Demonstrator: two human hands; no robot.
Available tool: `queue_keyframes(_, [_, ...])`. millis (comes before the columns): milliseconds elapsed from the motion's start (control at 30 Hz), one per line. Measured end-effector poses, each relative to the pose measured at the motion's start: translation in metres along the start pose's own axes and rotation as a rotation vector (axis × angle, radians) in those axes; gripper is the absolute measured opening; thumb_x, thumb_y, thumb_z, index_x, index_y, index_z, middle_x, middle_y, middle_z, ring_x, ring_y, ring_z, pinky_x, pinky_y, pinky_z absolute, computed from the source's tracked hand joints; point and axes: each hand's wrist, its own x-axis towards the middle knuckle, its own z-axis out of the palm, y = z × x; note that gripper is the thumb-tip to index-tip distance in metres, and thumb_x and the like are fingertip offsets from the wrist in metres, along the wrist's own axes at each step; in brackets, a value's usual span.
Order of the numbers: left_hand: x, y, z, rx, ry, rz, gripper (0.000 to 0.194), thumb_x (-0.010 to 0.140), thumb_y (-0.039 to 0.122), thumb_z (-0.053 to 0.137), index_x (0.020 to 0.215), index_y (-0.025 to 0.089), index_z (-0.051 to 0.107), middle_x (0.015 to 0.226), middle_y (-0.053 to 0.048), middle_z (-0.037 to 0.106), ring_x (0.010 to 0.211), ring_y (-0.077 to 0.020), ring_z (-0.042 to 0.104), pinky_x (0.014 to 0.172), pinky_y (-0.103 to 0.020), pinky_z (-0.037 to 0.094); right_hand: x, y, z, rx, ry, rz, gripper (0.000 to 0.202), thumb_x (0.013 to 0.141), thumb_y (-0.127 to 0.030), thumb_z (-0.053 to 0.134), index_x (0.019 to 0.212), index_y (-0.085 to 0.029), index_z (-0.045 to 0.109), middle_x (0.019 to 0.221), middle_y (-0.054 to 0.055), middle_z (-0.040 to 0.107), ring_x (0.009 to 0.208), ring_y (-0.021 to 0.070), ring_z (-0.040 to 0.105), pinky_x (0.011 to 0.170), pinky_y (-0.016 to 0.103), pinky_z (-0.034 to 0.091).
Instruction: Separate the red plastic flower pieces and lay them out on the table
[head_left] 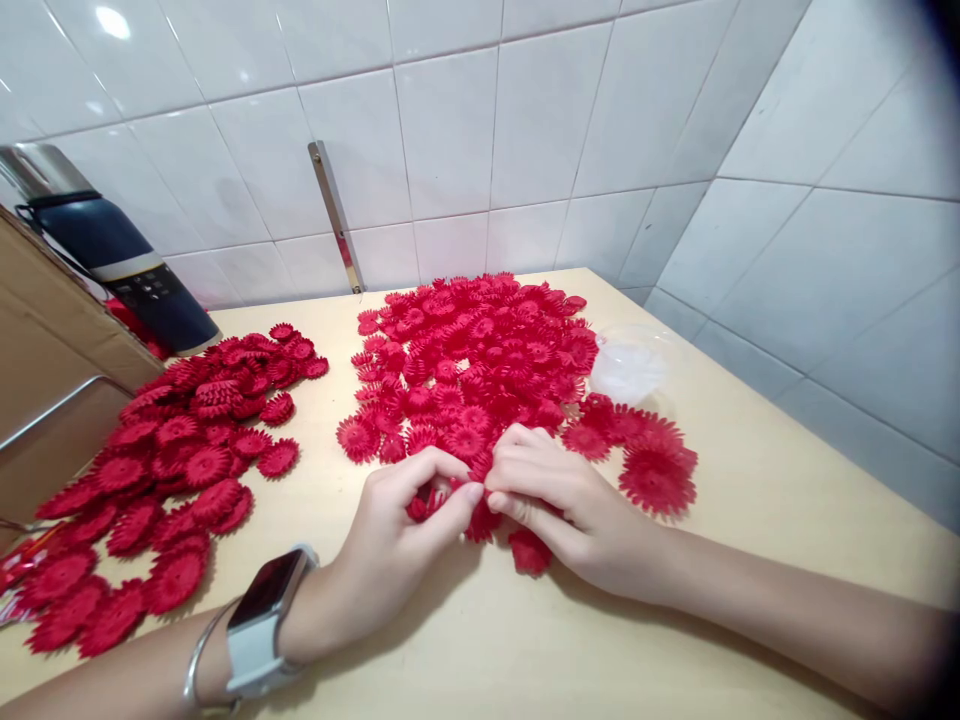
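Observation:
Close together in the middle of the table, my left hand (420, 515) and my right hand (551, 495) pinch a small red flower piece (481, 522) between thumbs and fingers. My fingertips hide most of it. Just behind my hands lies a wide heap of red flower pieces (480, 350) with fringed, pointed petals. Below my right fingers rests a single red flower (530, 552). Beyond my right hand are several larger, flatter, thinner red flower shapes (658, 465), partly stacked.
Thicker, layered red flowers (176, 470) are piled on the left. A dark blue thermos (142, 255) stands behind them, beside a cardboard box (60, 300). A clear plastic dish (632, 365) sits at the right. A metal strip (334, 215) leans against the tiled wall (450, 130).

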Motion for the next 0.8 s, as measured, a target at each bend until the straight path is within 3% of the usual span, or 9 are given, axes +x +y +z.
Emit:
queue_keyframes(167, [-0.001,0.000,0.001,-0.008,0.039,-0.013,0.010,0.084,0.020,0.050,0.075,0.018,0.054,0.061,0.005,0.052,0.054,-0.0079,0.046,0.051,-0.018,0.035,0.000,-0.003,0.000,-0.032,0.034,0.023,0.026,0.086,-0.011,0.038,0.061,-0.018,0.042,0.060,0.000,0.050,0.066,0.0144,0.041,0.063,0.029,0.034])
queue_keyframes(400, [0.002,-0.001,0.002,-0.061,0.130,-0.095,0.012,0.085,0.017,0.045,0.075,0.018,0.052,0.067,0.003,0.054,0.059,-0.0096,0.049,0.054,-0.020,0.038,0.000,-0.002,0.002,-0.012,0.341,0.428,0.030,0.077,-0.015,0.039,0.051,-0.021,0.025,0.049,-0.003,0.034,0.051,0.0124,0.035,0.050,0.027,0.030])
queue_keyframes(633, [0.005,-0.001,0.002,-0.113,0.207,-0.181,0.012,0.085,0.023,0.046,0.075,0.018,0.051,0.067,0.004,0.051,0.059,-0.0088,0.047,0.053,-0.019,0.037,0.002,0.001,0.003,0.010,0.404,0.536,0.026,0.074,-0.019,0.037,0.051,-0.021,0.026,0.052,-0.003,0.035,0.052,0.0129,0.036,0.049,0.027,0.029])
queue_keyframes(800, [0.010,-0.004,0.000,-0.159,0.394,-0.263,0.012,0.086,0.024,0.043,0.076,0.019,0.047,0.067,0.004,0.048,0.056,-0.0083,0.045,0.051,-0.020,0.036,-0.001,0.005,0.003,0.156,0.507,0.645,0.028,0.078,-0.022,0.038,0.054,-0.021,0.025,0.051,-0.005,0.028,0.048,0.0108,0.029,0.043,0.024,0.023])
